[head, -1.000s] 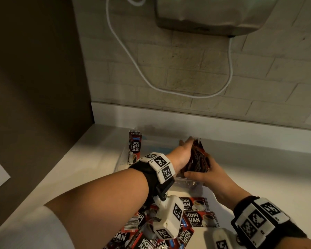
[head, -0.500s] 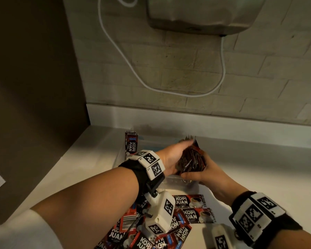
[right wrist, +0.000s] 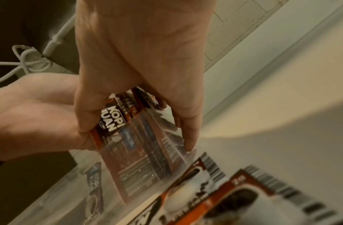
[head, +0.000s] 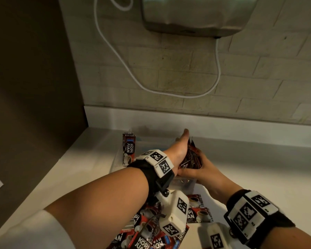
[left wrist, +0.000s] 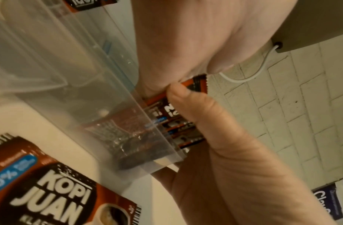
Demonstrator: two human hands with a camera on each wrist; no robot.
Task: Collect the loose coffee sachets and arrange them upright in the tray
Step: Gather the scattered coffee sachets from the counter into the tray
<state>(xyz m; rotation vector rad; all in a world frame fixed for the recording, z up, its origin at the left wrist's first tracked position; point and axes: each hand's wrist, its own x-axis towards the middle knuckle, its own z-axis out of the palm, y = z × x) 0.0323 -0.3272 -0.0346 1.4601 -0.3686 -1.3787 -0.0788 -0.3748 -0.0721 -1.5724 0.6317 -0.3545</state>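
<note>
A bundle of red-and-black coffee sachets (head: 191, 159) stands upright at the right end of a clear plastic tray (head: 184, 184). My right hand (head: 200, 168) grips the bundle, thumb on its near face and fingers behind it (right wrist: 116, 118). My left hand (head: 180, 150) lies flat against the bundle's left side with straight fingers pointing to the wall. One sachet (head: 128, 150) stands upright at the tray's left end. Loose sachets (head: 197, 212) lie flat on the white counter (head: 258, 168) in front of the tray, partly hidden by my left forearm.
A metal hand dryer (head: 196, 15) hangs on the brick wall above, with a white cable (head: 133, 74) looping below it. A dark panel (head: 25, 87) closes off the left side. A low white upstand (head: 223, 123) runs behind the tray.
My left hand has gone from cupping the top of the bundle to lying flat along its left side. The right hand keeps its grip on the bundle at the tray.
</note>
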